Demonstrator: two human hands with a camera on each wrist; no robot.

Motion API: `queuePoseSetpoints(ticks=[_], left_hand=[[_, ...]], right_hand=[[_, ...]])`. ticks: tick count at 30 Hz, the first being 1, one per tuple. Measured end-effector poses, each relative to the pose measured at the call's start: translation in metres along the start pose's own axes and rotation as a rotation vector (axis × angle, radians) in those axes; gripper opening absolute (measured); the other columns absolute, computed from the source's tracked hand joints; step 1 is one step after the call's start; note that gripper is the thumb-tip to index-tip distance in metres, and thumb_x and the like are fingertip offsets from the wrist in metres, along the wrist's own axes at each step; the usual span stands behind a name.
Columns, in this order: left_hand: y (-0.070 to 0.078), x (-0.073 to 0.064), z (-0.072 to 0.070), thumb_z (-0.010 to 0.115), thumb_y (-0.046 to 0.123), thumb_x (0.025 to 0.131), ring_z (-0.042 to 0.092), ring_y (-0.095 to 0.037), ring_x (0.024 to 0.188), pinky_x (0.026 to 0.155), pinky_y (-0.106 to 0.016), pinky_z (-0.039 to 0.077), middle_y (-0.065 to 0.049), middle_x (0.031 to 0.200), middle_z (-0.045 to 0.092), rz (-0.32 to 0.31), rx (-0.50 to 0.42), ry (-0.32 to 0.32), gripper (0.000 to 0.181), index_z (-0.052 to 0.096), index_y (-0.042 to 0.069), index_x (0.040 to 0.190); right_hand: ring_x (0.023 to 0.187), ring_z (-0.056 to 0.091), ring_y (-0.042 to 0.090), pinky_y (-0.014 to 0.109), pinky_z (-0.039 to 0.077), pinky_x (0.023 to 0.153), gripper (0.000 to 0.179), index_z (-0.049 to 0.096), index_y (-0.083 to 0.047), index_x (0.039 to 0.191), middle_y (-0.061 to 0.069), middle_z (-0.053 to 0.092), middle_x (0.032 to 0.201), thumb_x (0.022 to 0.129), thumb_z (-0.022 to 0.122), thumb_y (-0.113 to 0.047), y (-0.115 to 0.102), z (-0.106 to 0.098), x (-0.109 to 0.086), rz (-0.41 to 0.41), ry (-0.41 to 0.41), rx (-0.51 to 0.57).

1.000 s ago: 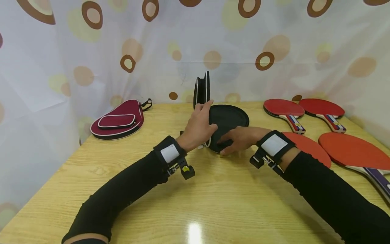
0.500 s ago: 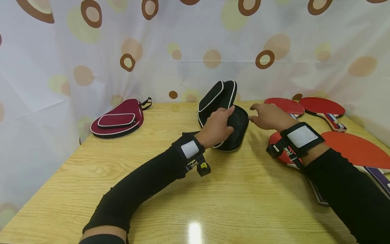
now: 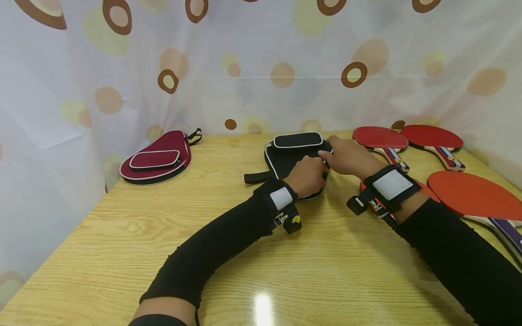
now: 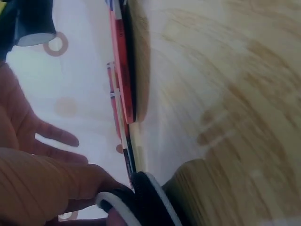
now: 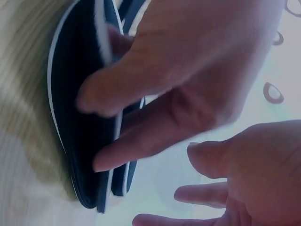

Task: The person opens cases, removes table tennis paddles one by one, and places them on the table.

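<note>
A black table tennis bat case with white piping lies on the table, its lid lowered over the base. In the right wrist view a gap still shows between lid and base of the case. My left hand pinches the lid's rim at the near right side, thumb and fingers around the edge. My right hand hovers at the case's right end. Seen from the right wrist, that right hand has its fingers spread and apart from the case, beside the left hand.
A maroon bat case lies at the left. Several red-faced bats rest on the right, the nearest a large orange-red bat. The black case's strap sticks out leftward on the wooden table. A patterned curtain stands behind.
The lid of the black case has swung from upright down onto the base. My left hand has moved right and lower with it. My right hand has come out of the case to its right end.
</note>
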State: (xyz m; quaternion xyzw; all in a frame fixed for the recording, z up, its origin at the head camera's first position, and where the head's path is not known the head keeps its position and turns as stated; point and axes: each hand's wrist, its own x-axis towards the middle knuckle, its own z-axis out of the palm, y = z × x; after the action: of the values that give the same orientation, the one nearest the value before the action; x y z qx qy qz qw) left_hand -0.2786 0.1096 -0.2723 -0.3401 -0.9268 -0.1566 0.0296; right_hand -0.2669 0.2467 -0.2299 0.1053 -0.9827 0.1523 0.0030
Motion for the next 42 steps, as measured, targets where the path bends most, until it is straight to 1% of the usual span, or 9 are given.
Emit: queuePoseSetpoints(ticks=[3,10,17,21,26,30,33,37,42], left_hand=[[0.002,0.000,0.002,0.056,0.006,0.101,0.055,-0.018,0.064,0.059,-0.025,0.039,0.000,0.064,0.043,0.003,0.041,-0.010,0.022,0.060,0.008,0.079],[-0.001,-0.006,0.001,0.058,0.015,0.102,0.069,-0.019,0.081,0.067,-0.026,0.048,-0.006,0.084,0.066,0.011,0.075,-0.077,0.013,0.068,0.008,0.106],[-0.023,-0.016,-0.024,0.054,0.012,0.104,0.041,-0.012,0.058,0.058,-0.023,0.035,0.001,0.064,0.038,-0.009,0.118,-0.230,0.035,0.046,0.012,0.070],[-0.043,-0.023,-0.038,0.051,0.005,0.103,0.058,-0.019,0.077,0.066,-0.027,0.042,-0.006,0.085,0.061,-0.036,0.227,-0.249,0.018,0.063,0.007,0.091],[-0.069,-0.020,-0.043,0.062,0.000,0.097,0.063,-0.019,0.094,0.078,-0.027,0.046,-0.009,0.111,0.070,0.046,0.299,-0.303,0.023,0.073,0.008,0.115],[-0.074,-0.020,-0.044,0.068,0.001,0.094,0.066,-0.020,0.102,0.085,-0.029,0.049,-0.010,0.118,0.071,0.059,0.324,-0.299,0.028,0.073,0.008,0.121],[-0.075,-0.021,-0.043,0.069,0.001,0.093,0.060,-0.016,0.085,0.074,-0.027,0.043,-0.008,0.103,0.073,0.058,0.321,-0.288,0.018,0.075,0.006,0.110],[-0.077,-0.023,-0.039,0.072,0.004,0.091,0.050,-0.014,0.071,0.065,-0.026,0.037,-0.002,0.082,0.066,0.068,0.316,-0.270,0.005,0.075,0.007,0.095],[-0.082,-0.028,-0.035,0.076,0.007,0.090,0.054,-0.014,0.070,0.065,-0.027,0.040,-0.002,0.079,0.067,0.118,0.310,-0.231,0.002,0.076,0.007,0.091]], right_hand=[[0.084,0.060,0.037,0.046,0.046,0.073,0.056,0.035,0.017,0.143,0.026,0.062,0.099,0.108,0.046,-0.026,-0.003,0.004,0.002,-0.015,0.007,0.003],[0.087,0.061,0.038,0.045,0.047,0.074,0.044,0.049,0.016,0.130,0.029,0.063,0.105,0.107,0.047,-0.021,-0.007,0.012,0.003,-0.035,0.018,-0.012],[0.083,0.062,0.033,0.044,0.049,0.073,0.030,0.063,0.010,0.115,0.023,0.066,0.101,0.105,0.051,-0.015,-0.020,0.022,0.003,-0.144,-0.048,-0.071],[0.074,0.058,0.026,0.037,0.047,0.069,0.029,0.069,0.001,0.092,0.013,0.063,0.080,0.103,0.058,-0.023,-0.032,0.033,-0.001,-0.212,-0.120,-0.113],[0.057,0.048,0.018,0.028,0.035,0.055,0.042,0.057,-0.011,0.067,0.000,0.045,0.060,0.100,0.063,-0.035,-0.054,0.049,-0.014,-0.239,-0.148,-0.154],[0.055,0.053,0.018,0.031,0.042,0.054,0.037,0.060,-0.007,0.068,0.001,0.046,0.059,0.096,0.070,-0.030,-0.064,0.055,-0.017,-0.255,-0.095,-0.228],[0.059,0.056,0.020,0.034,0.047,0.057,0.029,0.064,-0.003,0.074,0.004,0.051,0.063,0.093,0.073,-0.023,-0.064,0.056,-0.015,-0.262,-0.077,-0.253],[0.063,0.057,0.020,0.034,0.049,0.060,0.020,0.065,-0.001,0.085,0.006,0.056,0.070,0.090,0.075,-0.018,-0.062,0.055,-0.012,-0.270,-0.120,-0.270],[0.063,0.053,0.018,0.032,0.046,0.059,0.017,0.063,-0.003,0.083,0.003,0.054,0.070,0.087,0.076,-0.013,-0.057,0.052,-0.008,-0.269,-0.171,-0.296]])
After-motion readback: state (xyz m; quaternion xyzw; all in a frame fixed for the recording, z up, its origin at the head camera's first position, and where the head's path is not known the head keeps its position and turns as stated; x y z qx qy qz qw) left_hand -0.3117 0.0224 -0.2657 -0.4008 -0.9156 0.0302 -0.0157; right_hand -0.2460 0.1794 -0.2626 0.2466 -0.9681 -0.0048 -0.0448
